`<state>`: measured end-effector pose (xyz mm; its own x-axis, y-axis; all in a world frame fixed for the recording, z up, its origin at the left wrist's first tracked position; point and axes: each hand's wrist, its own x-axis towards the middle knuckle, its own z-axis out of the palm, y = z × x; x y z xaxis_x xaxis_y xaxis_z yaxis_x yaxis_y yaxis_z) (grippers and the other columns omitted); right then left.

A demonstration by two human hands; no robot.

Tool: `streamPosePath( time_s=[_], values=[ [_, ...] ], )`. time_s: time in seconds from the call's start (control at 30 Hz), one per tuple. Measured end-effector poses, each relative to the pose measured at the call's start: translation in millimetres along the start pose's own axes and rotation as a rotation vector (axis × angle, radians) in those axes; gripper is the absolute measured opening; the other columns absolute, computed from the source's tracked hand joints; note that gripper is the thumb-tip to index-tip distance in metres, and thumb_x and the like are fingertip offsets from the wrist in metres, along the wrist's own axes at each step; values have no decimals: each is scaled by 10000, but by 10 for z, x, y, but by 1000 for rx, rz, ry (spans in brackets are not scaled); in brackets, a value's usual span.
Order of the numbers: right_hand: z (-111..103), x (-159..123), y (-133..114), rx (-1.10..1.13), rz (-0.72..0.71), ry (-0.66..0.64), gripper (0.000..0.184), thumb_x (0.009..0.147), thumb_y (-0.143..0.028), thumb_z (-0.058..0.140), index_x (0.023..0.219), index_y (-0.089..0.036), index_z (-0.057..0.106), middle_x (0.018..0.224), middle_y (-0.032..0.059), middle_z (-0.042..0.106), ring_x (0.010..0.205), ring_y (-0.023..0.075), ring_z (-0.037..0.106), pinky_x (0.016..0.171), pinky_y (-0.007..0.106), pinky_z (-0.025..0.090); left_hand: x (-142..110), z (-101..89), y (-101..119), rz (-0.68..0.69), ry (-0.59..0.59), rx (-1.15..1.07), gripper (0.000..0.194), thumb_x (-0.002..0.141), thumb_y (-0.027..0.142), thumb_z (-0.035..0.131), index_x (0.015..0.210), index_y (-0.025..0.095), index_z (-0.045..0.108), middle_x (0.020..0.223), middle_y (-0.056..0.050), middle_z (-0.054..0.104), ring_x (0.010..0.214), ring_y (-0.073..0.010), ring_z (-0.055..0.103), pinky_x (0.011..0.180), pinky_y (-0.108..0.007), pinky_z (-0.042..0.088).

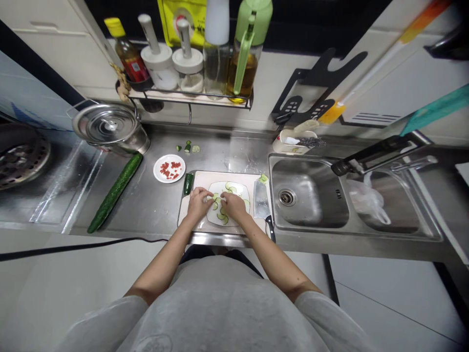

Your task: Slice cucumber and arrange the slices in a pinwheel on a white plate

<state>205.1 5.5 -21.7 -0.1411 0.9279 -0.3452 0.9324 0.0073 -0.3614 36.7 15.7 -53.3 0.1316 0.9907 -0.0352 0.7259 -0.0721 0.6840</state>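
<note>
A white plate (240, 188) lies on the cutting board (201, 177), with several thin cucumber slices (222, 216) set out on it. Over the plate's left side, my left hand (199, 204) pinches at a cucumber slice (216, 197) with thumb and forefinger. My right hand (235, 206) is closed just beside it; its fingertips point down at the plate and what they hold is hidden. A kitchen knife (261, 199) rests on the board's right side, near a small pile of slices (263, 179). A cut cucumber piece (188, 184) lies at the board's left edge.
A small plate of red bits (157, 168), cucumber scraps (187, 146) and a whole cucumber (115, 193) are to the left, near a lidded steel pot (110, 127). The double sink (311, 195) is at right. A bottle rack (198, 99) hangs above the counter.
</note>
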Motion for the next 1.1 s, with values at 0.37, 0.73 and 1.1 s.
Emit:
streamPosePath(
  time_s=[0.37, 0.73, 1.1],
  values=[
    [115, 3, -16, -56, -80, -39, 322, 924, -232, 385, 1156, -245, 607, 1035, 59, 666, 927, 188, 594, 672, 248, 396, -33, 4, -33, 59, -17, 42, 147, 752, 246, 662, 884, 264, 724, 1099, -57, 517, 1035, -233, 456, 946, -385, 423],
    [-224, -126, 233, 229, 21, 166, 345, 911, -290, 398, 1144, -197, 634, 959, 53, 696, 840, 167, 599, 693, 242, 401, -61, -52, -80, -33, 75, -21, 159, 755, 244, 636, 899, 241, 703, 1058, -51, 536, 1047, -216, 507, 978, -385, 410],
    [-383, -701, 977, 365, 230, 464, 435, 835, -406, 406, 1028, -143, 695, 693, 44, 645, 653, 172, 553, 642, 257, 373, -212, -436, -323, -75, 312, -33, 193, 781, 226, 567, 937, 221, 682, 1039, -61, 567, 1029, -196, 547, 931, -336, 444]
  ],
)
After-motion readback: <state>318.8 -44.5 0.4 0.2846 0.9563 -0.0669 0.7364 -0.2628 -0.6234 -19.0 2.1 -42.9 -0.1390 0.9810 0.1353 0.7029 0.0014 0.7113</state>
